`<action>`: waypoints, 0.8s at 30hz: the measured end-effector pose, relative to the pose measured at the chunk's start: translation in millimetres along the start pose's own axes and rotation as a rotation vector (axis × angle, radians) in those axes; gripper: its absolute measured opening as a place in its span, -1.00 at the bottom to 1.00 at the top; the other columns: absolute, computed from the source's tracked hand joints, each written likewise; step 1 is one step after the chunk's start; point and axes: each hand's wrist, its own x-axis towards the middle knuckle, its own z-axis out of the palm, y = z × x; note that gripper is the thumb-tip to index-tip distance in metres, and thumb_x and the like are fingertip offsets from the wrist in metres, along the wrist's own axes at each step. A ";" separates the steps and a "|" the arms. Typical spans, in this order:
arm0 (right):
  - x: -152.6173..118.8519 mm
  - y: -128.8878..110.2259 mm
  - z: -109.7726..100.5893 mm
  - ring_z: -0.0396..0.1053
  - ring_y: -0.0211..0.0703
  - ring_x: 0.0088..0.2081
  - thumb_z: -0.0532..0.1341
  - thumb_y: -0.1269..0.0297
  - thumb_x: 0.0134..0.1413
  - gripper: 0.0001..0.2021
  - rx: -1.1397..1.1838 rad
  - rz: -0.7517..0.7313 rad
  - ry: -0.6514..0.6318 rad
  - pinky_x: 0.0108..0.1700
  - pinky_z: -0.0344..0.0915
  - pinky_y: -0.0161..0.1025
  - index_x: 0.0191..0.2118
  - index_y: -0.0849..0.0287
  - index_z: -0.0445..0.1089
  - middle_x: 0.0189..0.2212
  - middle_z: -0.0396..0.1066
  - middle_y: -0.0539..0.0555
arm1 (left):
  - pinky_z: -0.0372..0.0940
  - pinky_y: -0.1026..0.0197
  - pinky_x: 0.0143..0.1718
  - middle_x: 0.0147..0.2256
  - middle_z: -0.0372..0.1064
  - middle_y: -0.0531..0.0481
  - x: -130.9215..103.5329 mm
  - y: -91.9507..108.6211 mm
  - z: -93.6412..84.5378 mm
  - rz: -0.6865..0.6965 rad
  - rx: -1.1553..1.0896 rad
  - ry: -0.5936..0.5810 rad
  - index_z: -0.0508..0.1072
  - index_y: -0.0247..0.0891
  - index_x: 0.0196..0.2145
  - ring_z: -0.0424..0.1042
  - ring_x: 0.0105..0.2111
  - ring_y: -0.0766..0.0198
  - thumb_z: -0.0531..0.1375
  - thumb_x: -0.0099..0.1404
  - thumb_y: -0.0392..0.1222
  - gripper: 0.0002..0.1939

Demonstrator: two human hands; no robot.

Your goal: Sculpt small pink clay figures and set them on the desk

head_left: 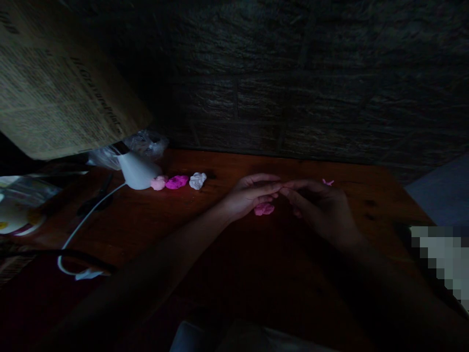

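My left hand (248, 196) and my right hand (322, 208) meet over the wooden table, fingertips touching. Both are closed in a pinch, and whatever lies between the fingertips is too small and dark to name. A pink lump of modelling clay (264, 209) sits on the table just below my left fingers. Behind my right hand is a small, thin pink piece (327, 182) with several pointed ends. Off to the left, in a row, are a pale pink lump (159, 183), a magenta lump (178, 182) and a white lump (198, 181), all clay-like.
A lamp with a white base (137, 171) and a newspaper-print shade (69, 83) stands at the left, its white cable (73, 239) curving forward. Clear plastic wrapping (148, 144) lies behind it. A dark brick-patterned wall (256, 88) closes off the back. The scene is dim.
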 end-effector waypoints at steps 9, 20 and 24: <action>1.1 1.1 -1.4 0.31 -0.36 -0.61 0.43 0.08 0.12 -0.77 0.006 0.023 -0.002 -0.59 0.31 -0.37 -0.23 0.13 0.62 -0.44 0.55 0.02 | 0.38 0.34 -0.36 -0.39 0.54 0.00 0.8 -1.1 0.1 -0.003 -0.023 -0.052 0.58 -0.33 -0.24 0.50 -0.44 0.42 0.42 0.20 -0.30 -0.83; 0.4 -0.7 -0.3 0.28 -0.34 -0.62 0.42 -0.03 0.10 -0.70 0.021 0.116 0.055 -0.62 0.26 -0.38 -0.25 0.12 0.63 -0.57 0.41 -0.04 | 0.34 0.40 -0.33 -0.30 0.54 0.01 3.9 -3.5 0.9 0.075 0.022 -0.017 0.62 -0.27 -0.28 0.46 -0.37 0.48 0.42 0.21 -0.25 -0.89; 0.6 -0.8 -0.7 0.31 -0.33 -0.61 0.46 -0.02 0.04 -0.67 0.022 0.169 0.053 -0.60 0.26 -0.37 -0.23 0.14 0.65 -0.56 0.44 -0.03 | 0.34 0.39 -0.33 -0.31 0.53 0.02 4.5 -3.6 1.0 0.082 0.017 0.022 0.62 -0.27 -0.28 0.44 -0.39 0.48 0.45 0.16 -0.26 -0.85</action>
